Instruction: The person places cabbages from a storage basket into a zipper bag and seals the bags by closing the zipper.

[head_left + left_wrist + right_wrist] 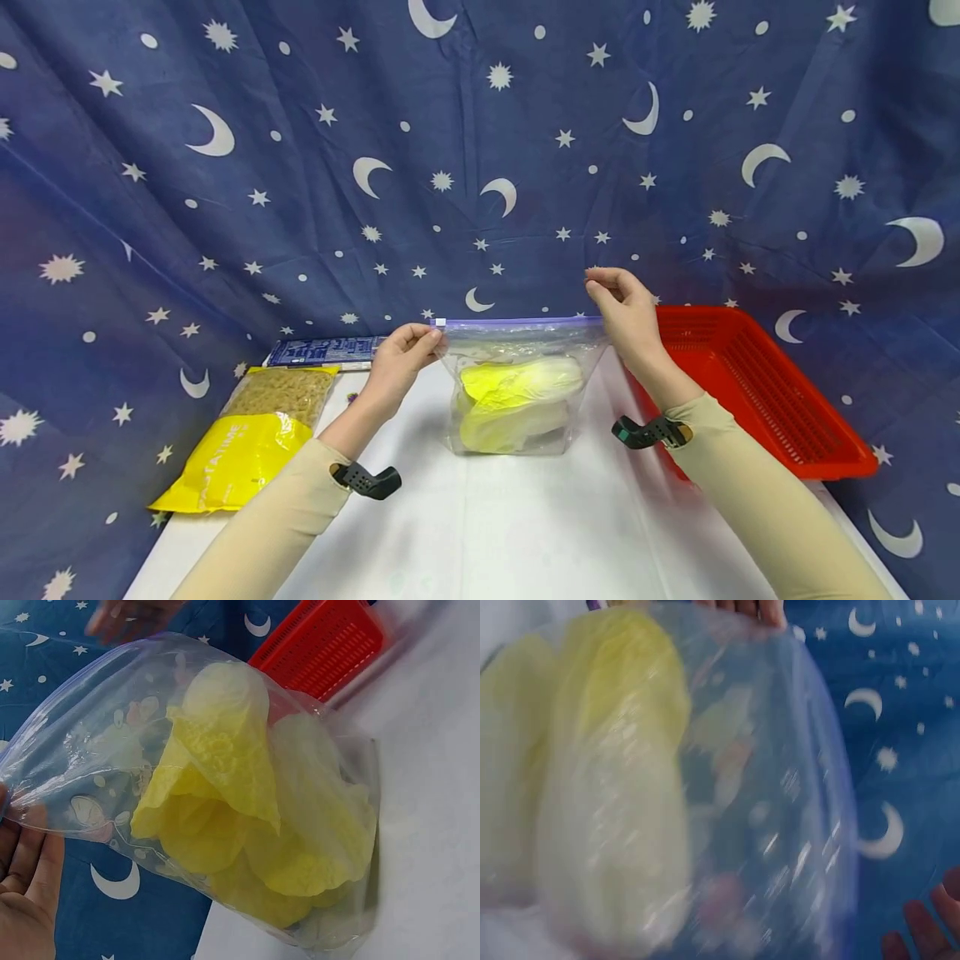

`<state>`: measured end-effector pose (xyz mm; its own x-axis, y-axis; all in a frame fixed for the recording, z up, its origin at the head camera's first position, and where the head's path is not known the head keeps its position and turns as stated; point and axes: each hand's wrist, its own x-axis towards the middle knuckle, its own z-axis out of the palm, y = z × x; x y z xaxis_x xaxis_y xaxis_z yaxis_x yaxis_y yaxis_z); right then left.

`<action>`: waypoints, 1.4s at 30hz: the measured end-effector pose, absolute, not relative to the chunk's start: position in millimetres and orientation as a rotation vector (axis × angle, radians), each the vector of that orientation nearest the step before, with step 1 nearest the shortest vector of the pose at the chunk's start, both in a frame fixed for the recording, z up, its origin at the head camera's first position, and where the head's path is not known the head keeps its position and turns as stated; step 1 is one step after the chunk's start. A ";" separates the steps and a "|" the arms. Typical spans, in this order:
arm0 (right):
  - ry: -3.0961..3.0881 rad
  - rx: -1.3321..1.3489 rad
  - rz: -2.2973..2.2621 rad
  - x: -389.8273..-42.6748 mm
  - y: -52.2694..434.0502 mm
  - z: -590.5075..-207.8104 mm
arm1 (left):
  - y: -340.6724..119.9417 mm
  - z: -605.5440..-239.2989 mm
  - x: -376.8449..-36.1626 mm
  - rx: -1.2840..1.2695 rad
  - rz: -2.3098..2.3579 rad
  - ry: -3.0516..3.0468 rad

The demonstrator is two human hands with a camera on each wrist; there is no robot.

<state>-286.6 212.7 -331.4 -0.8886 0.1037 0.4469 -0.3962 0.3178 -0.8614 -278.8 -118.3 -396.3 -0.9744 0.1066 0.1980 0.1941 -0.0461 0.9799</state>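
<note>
Both hands are up at the top edge of a clear zip bag (517, 400) that stands on the white counter (480, 517). Left hand (401, 354) pinches the left end of the bag's purple seal strip (517, 321) between thumb and curled fingers, right at the small white slider tab. Right hand (626, 312) is raised at the strip's right end with its fingertips drawn together just above the corner; it looks to be pinching that corner, though the head view does not show the contact clearly and the right wrist view is too blurred to settle it.

Inside the bag lie pale yellow cabbage leaves (517, 400), piled toward the bottom; the left wrist view shows them crinkled and folded over one another (247, 817) against the clear plastic (97, 742). The bag sits about mid-counter, its strip stretched level between the two hands.

To the right, touching or just beside the right forearm, a red slotted basket (757, 392) rests on the counter's edge. To the left lies a yellow pasta packet (251, 442), and behind it a flat blue box (326, 352). A dark blue cloth with white moons and stars (480, 150) hangs behind everything. Both arms wear beige sleeves (757, 492) with black wrist mounts.
</note>
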 end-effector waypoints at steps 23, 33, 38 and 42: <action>-2.877 0.938 0.738 -301.8 75.2 -298.7 | -118.7 -394.2 -277.1 -0.371 -2.153 -2.115; -2.885 0.891 0.747 -304.6 63.6 -300.1 | -116.6 -394.2 -277.3 -0.378 -2.170 -2.088; -2.895 0.874 0.753 -304.0 61.1 -300.7 | -116.1 -395.5 -278.4 -0.367 -2.167 -2.025; -2.883 0.875 0.744 -303.8 58.6 -301.4 | -115.9 -397.2 -279.3 -0.369 -2.141 -2.019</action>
